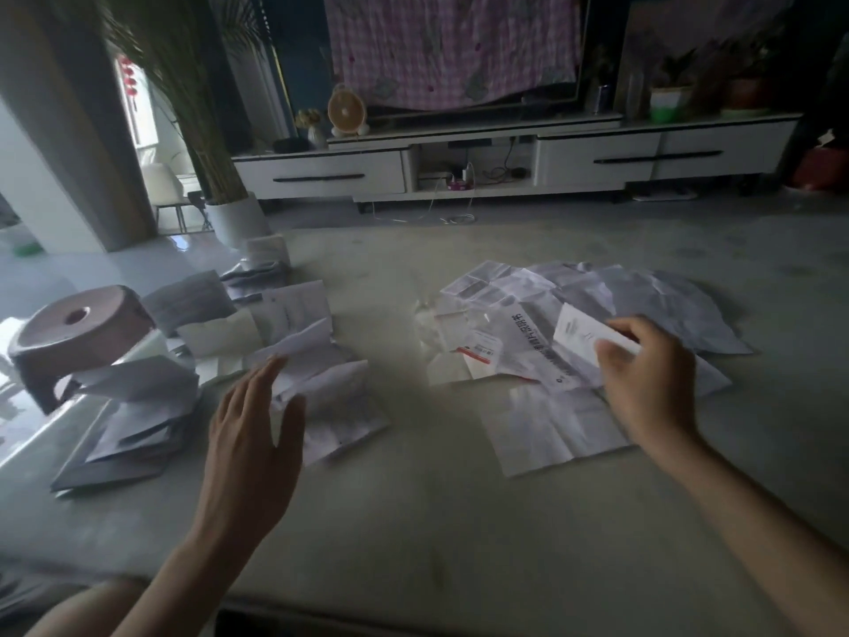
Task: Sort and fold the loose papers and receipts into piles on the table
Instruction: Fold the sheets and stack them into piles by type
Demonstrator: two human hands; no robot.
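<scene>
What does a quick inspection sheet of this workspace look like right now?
Surface: pale table, bare strip between two paper groups.
Job's things: folded papers piled left; unfolded papers spread right.
Clutter: brown round stool at left edge.
Hands: left hand open by folded papers; right hand grips small white slip.
Cables: white cables on floor beyond the table.
Surroundings: white TV cabinet, checked cloth, potted plant.

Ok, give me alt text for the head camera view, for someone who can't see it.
The right hand pinches a small white slip over a loose spread of papers on a pale table. The left hand hovers open by folded piles at the left, next to a brown roll.
</scene>
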